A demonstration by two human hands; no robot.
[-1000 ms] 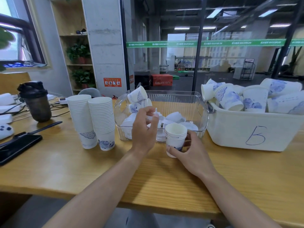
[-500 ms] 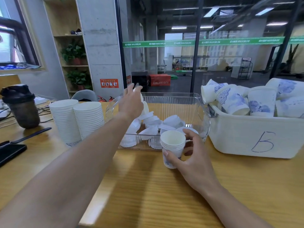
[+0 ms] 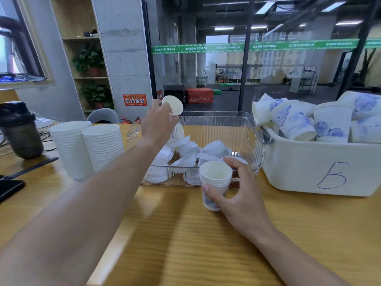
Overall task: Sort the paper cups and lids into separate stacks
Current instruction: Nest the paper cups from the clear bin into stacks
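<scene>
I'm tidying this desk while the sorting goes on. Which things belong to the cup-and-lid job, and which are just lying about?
Job:
- cup held by left hand
- short cup stack held by right hand
- two tall cup stacks
- clear bin with lids
- white tub

Lying about:
- dark shaker bottle
- phone

White bin [image 3: 309, 174]: handwritten "B". Green glass strip [image 3: 255, 46]: "MAXIMUM". Red box [image 3: 199, 96]: mirrored "PLYO SOFTBOX".

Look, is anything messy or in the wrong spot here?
Yes. One paper cup lies among the loose lids in the clear bin, though cups belong in stacks. The cups in the white tub are jumbled, tipped every way.
</scene>
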